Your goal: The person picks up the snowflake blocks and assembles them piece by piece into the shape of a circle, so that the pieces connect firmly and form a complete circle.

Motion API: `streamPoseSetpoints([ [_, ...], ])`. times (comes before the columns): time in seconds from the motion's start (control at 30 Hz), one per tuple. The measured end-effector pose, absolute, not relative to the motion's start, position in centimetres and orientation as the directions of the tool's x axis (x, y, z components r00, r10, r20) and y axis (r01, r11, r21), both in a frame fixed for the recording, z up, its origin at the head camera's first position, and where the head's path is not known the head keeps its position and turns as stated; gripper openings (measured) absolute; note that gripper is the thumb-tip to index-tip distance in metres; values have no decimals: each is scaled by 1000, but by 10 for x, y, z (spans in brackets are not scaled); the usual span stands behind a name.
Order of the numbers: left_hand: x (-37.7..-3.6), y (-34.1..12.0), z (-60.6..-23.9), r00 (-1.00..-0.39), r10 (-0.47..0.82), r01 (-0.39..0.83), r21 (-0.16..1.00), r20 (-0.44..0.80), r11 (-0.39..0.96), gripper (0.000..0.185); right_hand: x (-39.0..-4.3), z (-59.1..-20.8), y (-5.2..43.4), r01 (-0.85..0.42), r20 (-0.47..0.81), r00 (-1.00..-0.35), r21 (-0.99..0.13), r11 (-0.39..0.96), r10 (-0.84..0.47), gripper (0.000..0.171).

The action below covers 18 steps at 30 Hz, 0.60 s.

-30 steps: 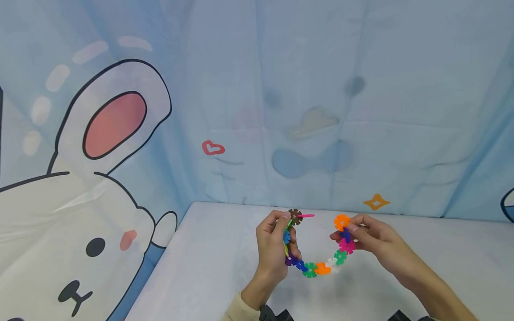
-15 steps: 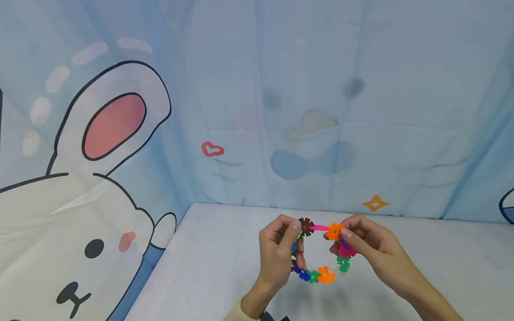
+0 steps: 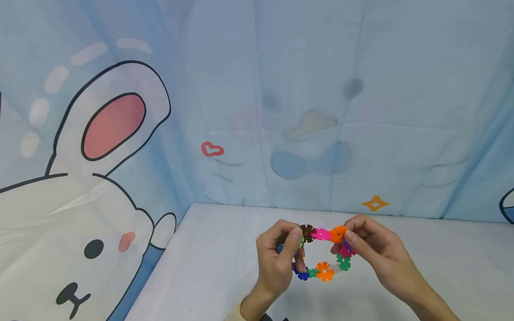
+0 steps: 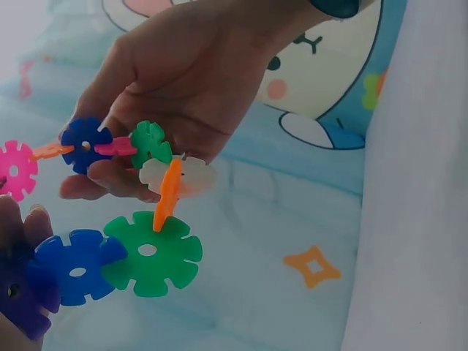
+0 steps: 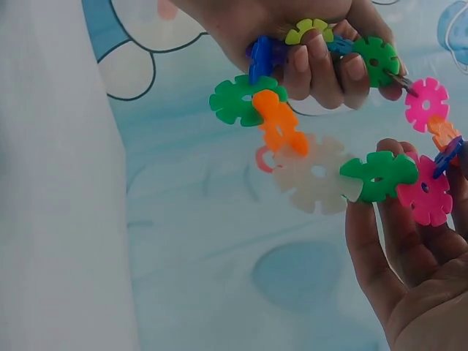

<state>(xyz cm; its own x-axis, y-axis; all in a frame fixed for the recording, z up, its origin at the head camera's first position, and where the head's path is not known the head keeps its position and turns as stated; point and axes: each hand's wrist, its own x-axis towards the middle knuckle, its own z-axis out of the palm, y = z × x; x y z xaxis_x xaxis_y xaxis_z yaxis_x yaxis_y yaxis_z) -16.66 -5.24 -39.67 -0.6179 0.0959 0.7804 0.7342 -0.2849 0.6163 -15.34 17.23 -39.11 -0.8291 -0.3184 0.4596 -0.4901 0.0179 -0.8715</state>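
A ring of colourful notched plastic snowflake discs hangs between my two hands. My left hand grips its left side, thumb against a green disc beside the brown disc. With thumb and fingers my right hand pinches the orange disc at the upper right. Between brown and orange, a pink disc bridges the top. Along the lower side run a white disc, another orange disc, a green disc and a blue disc. My left fingers hide part of the left side.
A white-covered table lies beneath the hands. Behind it hangs a light blue cloth printed with a heart, a star and a cloud. A large printed rabbit covers the left side.
My hands have come together, and the chain's gap at the top is bridged by the pink disc meeting the orange one. That pink disc has turned from edge-on to flat-facing.
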Motion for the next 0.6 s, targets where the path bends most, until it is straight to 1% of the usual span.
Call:
streamPoseSetpoints([
  [0.17, -165, -52, -396, -579, 95, 771, 582, 810, -260, 17, -152, -388, 171, -519, 496, -803, -854, -21, -331, 19],
  [0.27, -165, -51, -398, -575, 96, 774, 578, 813, -258, 17, -152, -388, 169, -527, 508, -802, -849, -26, -314, 19],
  [0.4, -167, -50, -400, -597, 99, 755, 600, 796, -264, 18, -152, -391, 167, -514, 498, -817, -858, -27, -289, 16],
  [0.53, -169, -50, -401, -630, 100, 726, 630, 770, -276, 19, -152, -394, 165, -471, 456, -850, -882, -8, -264, 12],
  [0.6, -170, -50, -402, -636, 101, 720, 635, 765, -279, 19, -152, -394, 165, -453, 439, -862, -891, -2, -254, 10],
])
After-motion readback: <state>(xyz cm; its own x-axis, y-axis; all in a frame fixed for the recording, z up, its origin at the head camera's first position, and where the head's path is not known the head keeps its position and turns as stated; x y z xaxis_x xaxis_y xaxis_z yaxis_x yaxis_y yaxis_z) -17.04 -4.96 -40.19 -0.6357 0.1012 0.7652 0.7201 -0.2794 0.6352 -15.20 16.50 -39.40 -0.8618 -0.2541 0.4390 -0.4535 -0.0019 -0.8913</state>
